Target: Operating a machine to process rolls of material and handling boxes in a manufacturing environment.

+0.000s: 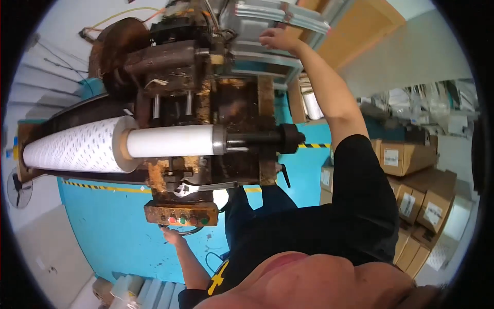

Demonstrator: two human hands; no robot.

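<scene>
My left hand [174,237] is low on the near side of the machine, closed around the dark curved rim of a handwheel [191,231] under a control box [181,213] with red and green buttons. My right arm stretches out to the far right. There my right hand [279,40] hangs in front of a pale metal frame, its fingers loosely bent and apart with nothing visible in them. Across the machine lies a large white roll with small dark print [77,144]. Beside it, a plain white roll [171,141] sits on the same dark shaft [254,140].
An adjustable wrench [193,189] lies on the machine's near ledge. A small lever [285,176] sticks out at the right. Cardboard boxes [411,157] are stacked to my right. Wrapped rolls [154,294] stand at the lower left, and a fan [19,189] at the far left.
</scene>
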